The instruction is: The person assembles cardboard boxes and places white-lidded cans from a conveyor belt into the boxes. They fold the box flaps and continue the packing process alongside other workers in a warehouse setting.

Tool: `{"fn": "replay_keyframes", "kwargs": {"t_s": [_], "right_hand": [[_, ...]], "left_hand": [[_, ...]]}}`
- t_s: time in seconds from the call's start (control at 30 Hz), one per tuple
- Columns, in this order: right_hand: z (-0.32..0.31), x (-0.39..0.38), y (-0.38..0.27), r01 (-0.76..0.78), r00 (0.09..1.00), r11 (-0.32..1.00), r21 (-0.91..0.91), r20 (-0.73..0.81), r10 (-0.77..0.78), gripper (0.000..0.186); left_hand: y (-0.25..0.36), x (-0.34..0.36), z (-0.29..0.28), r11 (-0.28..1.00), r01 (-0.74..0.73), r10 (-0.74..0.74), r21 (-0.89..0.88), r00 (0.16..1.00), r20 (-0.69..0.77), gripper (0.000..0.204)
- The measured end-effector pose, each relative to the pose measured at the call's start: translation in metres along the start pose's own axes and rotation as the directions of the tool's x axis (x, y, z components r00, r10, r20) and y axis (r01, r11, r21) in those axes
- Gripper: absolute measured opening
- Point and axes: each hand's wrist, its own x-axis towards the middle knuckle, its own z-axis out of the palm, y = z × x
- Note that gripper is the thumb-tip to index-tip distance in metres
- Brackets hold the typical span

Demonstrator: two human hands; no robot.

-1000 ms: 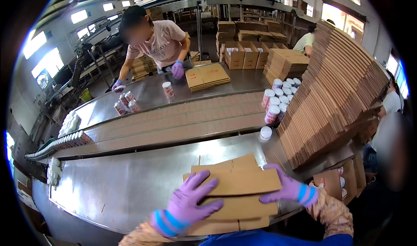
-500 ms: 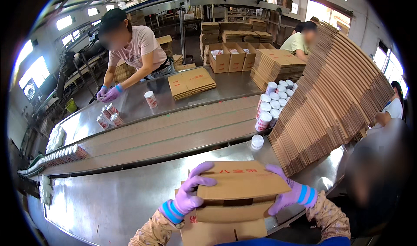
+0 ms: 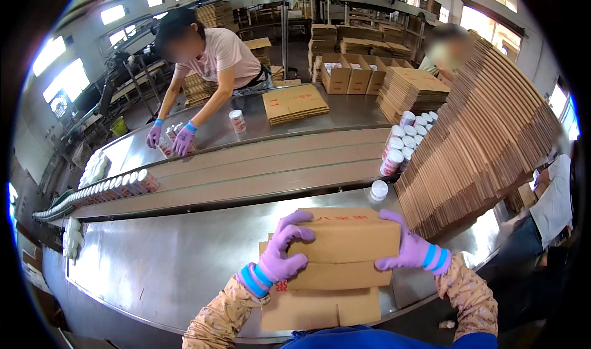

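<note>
- Purple-gloved, the left hand (image 3: 283, 250) and right hand (image 3: 414, 250) clasp a brown carton (image 3: 348, 244) between them, digits splayed along its ends, as I follow remotely.
- The carton is at the near side of the metal table (image 3: 154, 256), above flat cardboard (image 3: 317, 312); I cannot tell whether they touch.
- Uneven squeezing, I judge, could skew its walls; loose cardboard underneath could slide.
- Pushing too far forward might topple the lone white-lidded can (image 3: 379, 191) beyond.
</note>
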Motion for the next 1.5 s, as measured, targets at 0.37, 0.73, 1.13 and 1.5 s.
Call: {"fn": "replay_keyframes", "kwargs": {"t_s": [0.37, 0.73, 1.13, 1.5], "right_hand": [[0.108, -0.063, 0.101, 0.644, 0.764, 0.7, -0.307, 0.221, -0.606, 0.053], [-0.173, 0.226, 0.262, -0.865, 0.354, 0.357, -0.353, -0.933, -0.067, 0.069], [-0.148, 0.223, 0.249, -0.561, 0.804, 0.414, -0.717, -0.591, 0.066, 0.085], [-0.004, 0.179, 0.016, 0.473, 0.837, 0.573, -0.67, 0.14, -0.529, 0.072]], "left_hand": [[-0.055, 0.029, -0.019, 0.709, 0.581, -0.61, 0.399, 0.222, 0.76, 0.066], [0.026, 0.0, 0.021, 0.898, 0.311, -0.441, 0.312, 0.649, 0.62, 0.07], [-0.172, 0.1, -0.257, -0.267, 0.567, -0.123, 0.779, 0.782, -0.611, 0.082], [-0.023, 0.073, -0.077, 0.617, 0.406, -0.523, 0.674, 0.851, -0.034, 0.083]]}}
